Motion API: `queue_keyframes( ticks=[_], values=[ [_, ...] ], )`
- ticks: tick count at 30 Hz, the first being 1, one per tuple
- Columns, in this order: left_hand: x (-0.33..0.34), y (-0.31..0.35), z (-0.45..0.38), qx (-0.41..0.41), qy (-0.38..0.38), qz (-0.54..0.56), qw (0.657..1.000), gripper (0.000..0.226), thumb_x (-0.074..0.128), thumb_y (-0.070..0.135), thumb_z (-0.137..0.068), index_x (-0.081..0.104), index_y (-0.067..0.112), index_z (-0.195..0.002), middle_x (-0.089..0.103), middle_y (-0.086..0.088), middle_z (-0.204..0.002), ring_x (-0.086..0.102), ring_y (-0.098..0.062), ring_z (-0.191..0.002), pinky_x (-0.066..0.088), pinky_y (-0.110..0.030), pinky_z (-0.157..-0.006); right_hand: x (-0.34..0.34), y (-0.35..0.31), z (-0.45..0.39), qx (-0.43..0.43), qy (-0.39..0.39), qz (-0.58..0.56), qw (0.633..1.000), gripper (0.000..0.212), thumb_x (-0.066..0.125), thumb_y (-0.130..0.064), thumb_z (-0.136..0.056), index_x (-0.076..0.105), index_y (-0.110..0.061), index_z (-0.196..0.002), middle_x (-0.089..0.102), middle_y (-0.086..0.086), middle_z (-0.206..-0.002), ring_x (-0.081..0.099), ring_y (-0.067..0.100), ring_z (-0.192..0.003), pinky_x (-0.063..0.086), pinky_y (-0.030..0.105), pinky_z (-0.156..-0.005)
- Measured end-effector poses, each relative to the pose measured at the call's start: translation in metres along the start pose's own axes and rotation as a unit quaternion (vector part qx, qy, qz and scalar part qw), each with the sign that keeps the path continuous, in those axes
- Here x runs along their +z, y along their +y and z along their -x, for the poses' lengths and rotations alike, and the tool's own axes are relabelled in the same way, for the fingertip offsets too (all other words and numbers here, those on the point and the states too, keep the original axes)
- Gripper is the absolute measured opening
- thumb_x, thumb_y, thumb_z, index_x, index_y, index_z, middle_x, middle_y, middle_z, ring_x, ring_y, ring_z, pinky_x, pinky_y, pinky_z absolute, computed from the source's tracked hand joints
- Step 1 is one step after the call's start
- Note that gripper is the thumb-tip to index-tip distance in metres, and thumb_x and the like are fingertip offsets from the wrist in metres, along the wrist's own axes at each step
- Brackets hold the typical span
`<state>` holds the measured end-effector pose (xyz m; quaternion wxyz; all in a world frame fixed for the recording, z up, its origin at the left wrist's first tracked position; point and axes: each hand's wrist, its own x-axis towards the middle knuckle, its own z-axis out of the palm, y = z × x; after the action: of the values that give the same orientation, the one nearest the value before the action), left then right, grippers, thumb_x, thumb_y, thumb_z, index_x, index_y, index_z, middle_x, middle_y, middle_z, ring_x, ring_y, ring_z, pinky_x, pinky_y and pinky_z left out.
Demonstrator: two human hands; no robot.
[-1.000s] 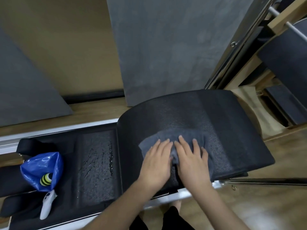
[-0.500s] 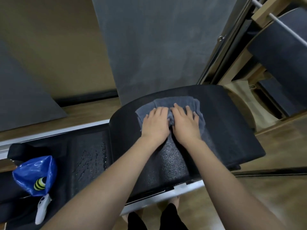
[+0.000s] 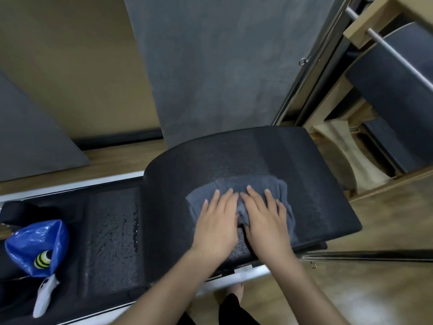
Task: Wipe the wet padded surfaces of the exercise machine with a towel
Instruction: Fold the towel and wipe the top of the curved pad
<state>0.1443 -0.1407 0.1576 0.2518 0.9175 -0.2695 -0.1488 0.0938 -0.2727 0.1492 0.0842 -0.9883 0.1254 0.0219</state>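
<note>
Both hands, the left hand (image 3: pixel 216 221) and the right hand (image 3: pixel 264 221), lay flat side by side with straight fingers, pressing the crumpled grey cloth towel (image 3: pixel 257 186) on the curved black padded surface (image 3: pixel 304 179) of the machine.

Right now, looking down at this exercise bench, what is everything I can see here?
towel: one, grey, bunched on the curved pad under both hands
curved pad: one, black, raised, right of the flat pad
flat pad: one, black, with water drops, left of the curved pad
bag: one, blue, at the bench's left end
striped ball: one, yellow and black, in the bag's mouth
white handle: one, lying just below the bag
metal rail: one, silver, along the bench's near edge
wall panels: grey, against a tan wall
wooden equipment: tan with dark pads, far right
left hand: flat on the towel
right hand: flat on the towel, beside the left
</note>
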Motion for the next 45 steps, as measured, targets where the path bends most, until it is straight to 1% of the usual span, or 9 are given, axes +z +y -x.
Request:
queue_keyframes(
  ticks=[5,9,15,20,23,28,33,37,45],
  values=[
    [-0.018,0.001,-0.100,-0.004,0.018,-0.007,1.000,0.047,0.039,0.023,-0.102,0.035,0.013,-0.148,0.033,-0.007,-0.158,0.025,-0.030,-0.148,0.023,-0.051,-0.117,-0.027,0.022,-0.098,0.010,-0.043,-0.039,0.998,0.052,0.049,-0.024,-0.097,0.035,-0.026,-0.147,0.027,-0.006,-0.161,0.021,0.034,-0.147,0.021,0.052,-0.114],
    [-0.028,-0.002,-0.145,-0.014,0.030,0.007,0.999,0.032,0.045,0.023,-0.098,0.049,0.016,-0.129,0.056,-0.012,-0.134,0.045,-0.035,-0.131,0.036,-0.055,-0.106,-0.034,0.028,-0.148,0.000,-0.061,-0.069,0.996,0.046,0.043,-0.029,-0.099,0.038,-0.026,-0.145,0.029,-0.002,-0.160,0.024,0.035,-0.144,0.022,0.054,-0.112],
    [-0.002,0.016,-0.087,-0.002,0.071,-0.019,0.997,0.041,0.049,0.019,-0.097,0.046,0.014,-0.137,0.050,-0.008,-0.144,0.039,-0.031,-0.139,0.031,-0.053,-0.111,-0.018,0.040,-0.085,-0.028,-0.016,-0.045,0.998,0.051,0.051,-0.023,-0.097,0.037,-0.028,-0.145,0.025,-0.006,-0.162,0.019,0.035,-0.147,0.019,0.053,-0.115],
    [0.038,0.044,-0.001,-0.005,0.071,-0.023,0.997,0.048,0.045,0.023,-0.097,0.044,0.015,-0.144,0.043,-0.003,-0.153,0.032,-0.027,-0.146,0.027,-0.049,-0.118,-0.008,0.057,0.009,-0.040,0.036,-0.010,0.999,0.065,0.078,-0.023,-0.076,0.051,-0.023,-0.135,0.050,-0.002,-0.148,0.048,0.040,-0.132,0.045,0.054,-0.099],
    [0.057,0.062,0.031,0.016,0.076,-0.071,0.994,0.047,0.045,0.027,-0.093,0.052,0.016,-0.138,0.053,0.000,-0.145,0.044,-0.027,-0.139,0.038,-0.049,-0.111,0.000,0.070,0.049,-0.044,0.045,-0.003,0.998,0.054,0.064,-0.039,-0.080,0.053,-0.024,-0.131,0.055,-0.004,-0.142,0.053,0.036,-0.126,0.044,0.049,-0.096],
    [0.051,0.062,-0.012,0.014,0.086,-0.067,0.994,0.050,0.037,0.029,-0.093,0.052,0.014,-0.138,0.054,-0.004,-0.144,0.045,-0.028,-0.138,0.039,-0.050,-0.110,-0.011,0.081,0.010,-0.039,0.017,-0.003,0.999,0.070,0.082,-0.019,-0.067,0.055,-0.020,-0.132,0.054,-0.002,-0.143,0.054,0.041,-0.124,0.050,0.055,-0.089],
    [0.022,0.053,-0.099,-0.015,0.049,-0.076,0.996,0.048,0.037,0.025,-0.101,0.036,0.014,-0.148,0.041,-0.006,-0.154,0.027,-0.027,-0.148,0.022,-0.048,-0.117,-0.030,0.076,-0.080,-0.003,-0.034,-0.037,0.999,0.055,0.053,-0.022,-0.095,0.034,-0.025,-0.147,0.028,-0.004,-0.160,0.025,0.036,-0.144,0.028,0.057,-0.109],
    [0.001,0.054,-0.144,-0.050,0.032,-0.045,0.997,0.037,0.042,0.020,-0.099,0.046,0.020,-0.136,0.051,-0.007,-0.143,0.034,-0.030,-0.143,0.024,-0.053,-0.115,-0.035,0.073,-0.125,0.000,-0.044,-0.037,0.998,0.052,0.048,-0.020,-0.096,0.032,-0.023,-0.146,0.029,-0.002,-0.159,0.027,0.035,-0.141,0.028,0.056,-0.105],
    [0.020,0.056,-0.060,0.049,0.037,-0.134,0.989,0.042,0.043,0.028,-0.095,0.046,0.016,-0.136,0.053,-0.005,-0.139,0.049,-0.031,-0.128,0.043,-0.048,-0.101,-0.023,0.073,-0.030,0.001,-0.007,0.031,0.999,0.054,0.060,-0.022,-0.091,0.042,-0.024,-0.142,0.032,-0.004,-0.159,0.035,0.036,-0.140,0.035,0.055,-0.105]
  ],
)
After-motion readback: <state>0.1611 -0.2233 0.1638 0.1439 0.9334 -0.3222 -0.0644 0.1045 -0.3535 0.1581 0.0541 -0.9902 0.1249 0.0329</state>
